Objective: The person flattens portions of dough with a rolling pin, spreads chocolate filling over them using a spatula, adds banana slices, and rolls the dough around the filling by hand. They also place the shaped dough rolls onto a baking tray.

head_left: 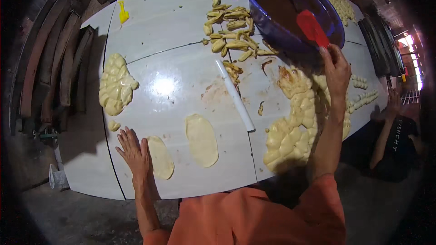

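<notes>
Left of centre, the tabletop [168,66] leaves a bare lane between dough [117,84] and a white rod [235,95]. Banana pieces [236,45] and the basin [265,24] obstruct upper centre; more dough [289,143], lower right.

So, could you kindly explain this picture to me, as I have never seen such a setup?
There is no machine here, just a person's bare hands. A wide fisheye camera on the head looks down, so straight edges bend near the rim. The left hand is spread beside the left one of two flat dough ovals. The right hand holds a red spatula at a purple basin with brown contents. Also on the pale table lie a white rod, finger-shaped yellowish pieces and clusters of dough lumps.
</notes>
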`<state>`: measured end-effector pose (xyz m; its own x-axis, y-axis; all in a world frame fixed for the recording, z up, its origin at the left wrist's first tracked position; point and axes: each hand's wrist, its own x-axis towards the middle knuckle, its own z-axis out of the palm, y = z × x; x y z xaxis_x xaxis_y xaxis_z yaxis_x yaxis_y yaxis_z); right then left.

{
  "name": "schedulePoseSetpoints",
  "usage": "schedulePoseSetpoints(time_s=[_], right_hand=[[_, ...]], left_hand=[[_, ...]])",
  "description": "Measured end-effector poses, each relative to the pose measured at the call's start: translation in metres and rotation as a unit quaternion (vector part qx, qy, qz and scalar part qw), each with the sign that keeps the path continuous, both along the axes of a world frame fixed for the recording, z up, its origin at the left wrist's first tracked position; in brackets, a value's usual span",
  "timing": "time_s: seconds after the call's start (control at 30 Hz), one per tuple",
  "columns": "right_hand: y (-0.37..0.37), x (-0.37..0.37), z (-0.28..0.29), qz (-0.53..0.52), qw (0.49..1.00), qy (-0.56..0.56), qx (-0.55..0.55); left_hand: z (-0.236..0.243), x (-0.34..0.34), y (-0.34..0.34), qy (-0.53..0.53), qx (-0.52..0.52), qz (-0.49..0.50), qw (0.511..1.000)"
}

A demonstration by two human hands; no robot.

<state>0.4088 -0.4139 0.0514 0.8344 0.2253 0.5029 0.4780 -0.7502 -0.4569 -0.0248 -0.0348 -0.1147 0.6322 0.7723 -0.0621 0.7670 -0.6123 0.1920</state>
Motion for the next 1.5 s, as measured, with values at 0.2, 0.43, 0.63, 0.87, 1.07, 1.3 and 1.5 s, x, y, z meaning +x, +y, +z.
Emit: schedulePoseSetpoints(time_s=[0.2, 0.43, 0.63, 0.87, 1.07, 1.3, 1.5], right_hand=[[0.016, -0.047, -0.047, -0.038, 0.975, 0.127, -0.179], [0.034, -0.063, -0.133, -0.136, 0.948, 0.217, -0.189], [0.047, -0.052, -0.137, -0.08, 0.957, 0.229, -0.16], [0.025, -0.069, -0.133, 0.073, 0.944, 0.265, -0.185], [0.013, -0.11, -0.09, 0.179, 0.728, 0.641, 0.164], [0.039, -0.182, -0.059, 0.226, 0.716, 0.653, 0.096], [0.061, -0.218, -0.095, 0.373, 0.88, 0.186, -0.226]], left_hand=[[0.0, -0.004, -0.003, -0.006, 0.022, 0.021, 1.0], [0.0, 0.003, -0.005, -0.023, 0.025, 0.01, 0.999], [-0.004, 0.001, -0.003, 0.005, 0.035, 0.006, 0.999], [-0.003, 0.003, -0.005, -0.008, 0.026, 0.018, 0.999], [-0.004, -0.003, -0.004, -0.035, 0.026, 0.023, 0.999], [-0.006, 0.001, -0.004, -0.064, 0.038, 0.01, 0.997], [-0.014, -0.006, 0.003, -0.071, 0.05, 0.011, 0.996]])
